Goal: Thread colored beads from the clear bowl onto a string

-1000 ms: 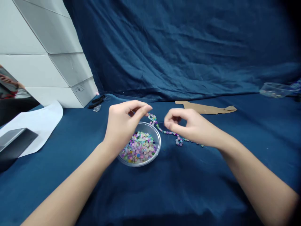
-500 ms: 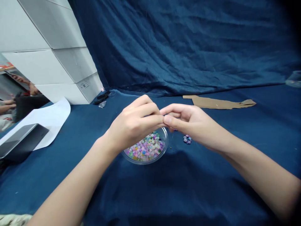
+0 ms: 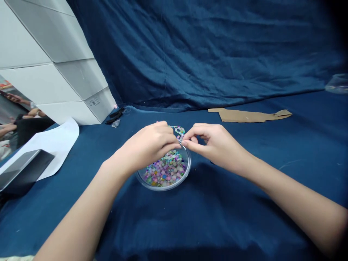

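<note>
My left hand (image 3: 153, 145) reaches over a clear round bowl (image 3: 163, 189) filled with small beads (image 3: 168, 170) in pink, purple, white, green and blue. Its thumb and fingers are pressed together near the far rim. My right hand (image 3: 216, 144) comes in from the right, thumb and forefinger pinched, the tips almost meeting those of the left. What sits between either hand's fingertips is too small to make out. Just behind the fingers, a strand of pastel beads (image 3: 179, 129) lies curved on the blue cloth, partly covered by my hands.
White boxes (image 3: 67, 81) are stacked at the back left, near a white sheet (image 3: 66, 145) and a dark box-like object (image 3: 27, 168). Small black items (image 3: 115, 115) lie beside the boxes. A torn cardboard strip (image 3: 241, 116) lies behind my right hand. Another person's hands show at far left.
My hands have shifted slightly left and their fingertips have drawn a little apart. The bead strand behind them has come into view; the small bead cluster by my right hand no longer shows.
</note>
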Available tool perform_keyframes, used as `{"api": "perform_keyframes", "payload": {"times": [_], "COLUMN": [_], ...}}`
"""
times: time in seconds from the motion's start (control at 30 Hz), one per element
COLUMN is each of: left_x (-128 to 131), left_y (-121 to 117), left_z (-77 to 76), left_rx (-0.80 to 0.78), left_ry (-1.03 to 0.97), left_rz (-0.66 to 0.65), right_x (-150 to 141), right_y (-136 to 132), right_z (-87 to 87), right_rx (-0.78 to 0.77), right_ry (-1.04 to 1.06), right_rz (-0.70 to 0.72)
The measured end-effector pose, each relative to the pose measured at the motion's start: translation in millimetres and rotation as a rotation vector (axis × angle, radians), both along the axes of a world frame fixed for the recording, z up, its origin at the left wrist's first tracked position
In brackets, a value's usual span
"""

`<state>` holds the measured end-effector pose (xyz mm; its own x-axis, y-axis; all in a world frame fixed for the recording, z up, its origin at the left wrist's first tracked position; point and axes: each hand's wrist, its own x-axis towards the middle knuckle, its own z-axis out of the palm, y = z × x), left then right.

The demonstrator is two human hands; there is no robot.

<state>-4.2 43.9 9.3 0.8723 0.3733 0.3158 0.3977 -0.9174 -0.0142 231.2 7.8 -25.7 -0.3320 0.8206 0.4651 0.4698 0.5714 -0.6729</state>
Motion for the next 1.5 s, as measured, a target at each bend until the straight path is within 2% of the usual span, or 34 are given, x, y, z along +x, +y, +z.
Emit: {"api": "perform_keyframes", "payload": {"times": [0.1, 0.2, 0.33, 0.47, 0.57, 0.67, 0.77, 0.87, 0.97, 1.1, 1.23, 1.5], "left_x": [0, 1, 4, 0, -6, -11, -8, -3, -1, -1, 1, 1], "left_y": [0, 0, 0, 1, -5, -15, -22, -22, -21, -23, -23, -24], "left_z": [-1.0, -2.5, -4.5, 0.3, 8.0, 9.8, 3.3, -4.5, -7.0, -5.3, -4.9, -6.2], "left_rx": [-0.145, -0.172, -0.190, -0.233, -0.329, -0.611, -0.848, -0.970, -1.049, -1.023, -0.949, -1.028], "left_ry": [0.182, 0.273, 0.253, 0.172, -0.040, -0.475, -0.797, -0.924, -0.900, -0.893, -0.867, -0.882], "left_rz": [0.114, 0.156, 0.188, 0.192, 0.222, 0.251, 0.198, 0.096, 0.064, 0.044, 0.004, 0.017], "right_x": [0, 0, -3, -8, -12, -16, -21, -25, -27, -27, -26, -27], "right_y": [1, 2, 3, 5, 4, -3, -14, -24, -29, -33, -35, -35], "right_z": [-3.1, -6.1, -10.9, -14.9, -13.7, -11.0, -10.9, -13.4, -15.4, -15.7, -15.9, -16.8], "right_rx": [0.046, 0.038, -0.018, -0.151, -0.237, -0.246, -0.194, -0.105, -0.016, 0.060, 0.126, 0.111], "right_ry": [-0.036, 0.007, 0.069, 0.192, 0.355, 0.492, 0.560, 0.607, 0.615, 0.595, 0.542, 0.520], "right_rz": [-0.038, -0.056, -0.040, -0.009, 0.038, 0.058, 0.039, 0.027, 0.003, -0.039, -0.008, 0.001]}}
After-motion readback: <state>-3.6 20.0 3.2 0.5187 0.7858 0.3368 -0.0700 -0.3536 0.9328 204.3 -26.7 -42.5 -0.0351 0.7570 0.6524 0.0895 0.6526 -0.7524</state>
